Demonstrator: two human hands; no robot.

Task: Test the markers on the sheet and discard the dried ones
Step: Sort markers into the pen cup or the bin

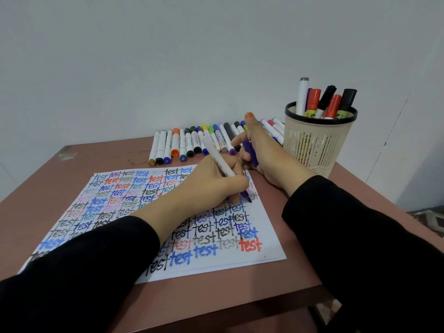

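Our left grip (pixel 216 186) is closed round the purple marker (pixel 217 157), fingers pinching the white barrel low down, close to the coloured nose. The tip appears to meet the sheet (pixel 264 236) near its far right edge, in a gap among the rows of the word "test". The barrel leans up and away from us. Our right grip (pixel 266 152) holds the purple cap (pixel 252 152) in curled fingers, thumb raised, and sits just beyond the sheet's far right corner, apparently resting on the tabletop (pixel 72 169)

We judge the step in hand to be the test stroke itself. To do it well we press lightly and draw at an even pace, so that a pale line speaks of the ink and not of a hurried hand. We write in bare paper, since a stroke laid over older letters hides whether it is wet or dry, and bare paper is scarce here. We hold the low pinch for control, and we hold the cap close so it can go straight back on

Further out, a row of capped markers (pixel 192 143) lies side by side along the far edge of the tabletop, and a pale slotted cup (pixel 317 145) to the right holds several markers upright. We cannot tell which of these places is meant for the dried ones, so we settle that before we let go of this one
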